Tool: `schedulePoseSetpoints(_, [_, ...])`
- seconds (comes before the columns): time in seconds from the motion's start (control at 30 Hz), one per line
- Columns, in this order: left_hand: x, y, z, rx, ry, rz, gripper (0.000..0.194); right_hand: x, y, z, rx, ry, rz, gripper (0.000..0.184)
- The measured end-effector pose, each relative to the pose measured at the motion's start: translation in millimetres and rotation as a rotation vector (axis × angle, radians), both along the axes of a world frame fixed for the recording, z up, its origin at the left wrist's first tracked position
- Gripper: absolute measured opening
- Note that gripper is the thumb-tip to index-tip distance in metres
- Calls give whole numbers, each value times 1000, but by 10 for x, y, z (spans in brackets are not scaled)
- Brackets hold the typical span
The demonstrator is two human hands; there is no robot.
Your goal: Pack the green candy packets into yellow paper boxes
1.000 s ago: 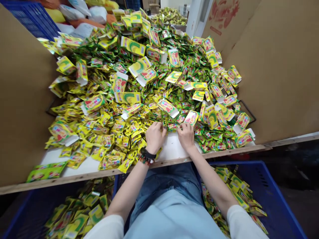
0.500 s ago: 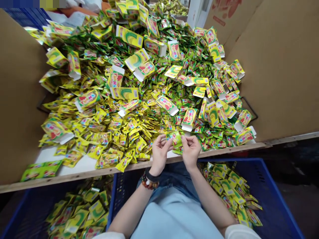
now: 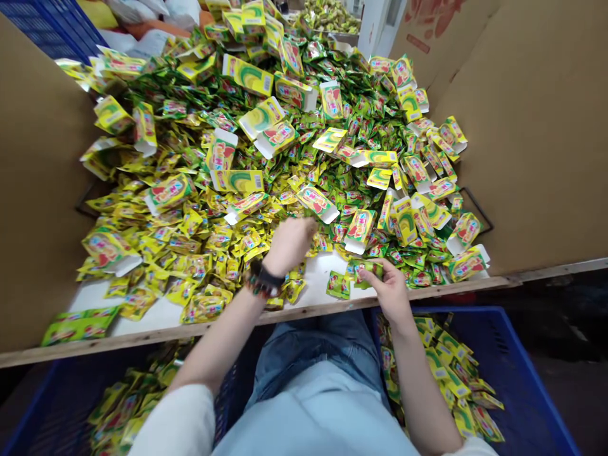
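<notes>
Cardboard side panels [image 3: 536, 139] wall a white tabletop [image 3: 327, 269], where the right hand [image 3: 389, 288] pinches a small bunch of green sachets [image 3: 365, 272] between thumb and fingers at the near edge. The left hand [image 3: 289, 244], blurred, curls above the heap's near side; whether it holds anything cannot be told. A loose sachet [image 3: 338, 285] lies just left of the right hand. Beyond both hands spreads a heap of yellow-green sachets [image 3: 228, 253] with flattened printed cartons [image 3: 317, 204]. Below the hands, past the wooden table edge [image 3: 304, 311], blue crates [image 3: 517, 354] hold more sachets.
</notes>
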State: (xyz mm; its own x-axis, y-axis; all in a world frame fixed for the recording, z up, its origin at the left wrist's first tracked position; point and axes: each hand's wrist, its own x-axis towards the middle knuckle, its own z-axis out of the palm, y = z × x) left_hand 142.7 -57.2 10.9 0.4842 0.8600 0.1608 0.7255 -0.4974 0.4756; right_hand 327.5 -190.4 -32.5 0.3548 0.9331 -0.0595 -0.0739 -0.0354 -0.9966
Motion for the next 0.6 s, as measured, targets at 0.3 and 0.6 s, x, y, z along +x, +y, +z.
schedulePoseSetpoints(0.3, [234,738,126,417,446,-298,54,84,-91,-2,82,105,-104,24])
schedulePoseSetpoints(0.6, [-50,-712,55,208,187,-377,55,89,-96,440,-24,74,139,24])
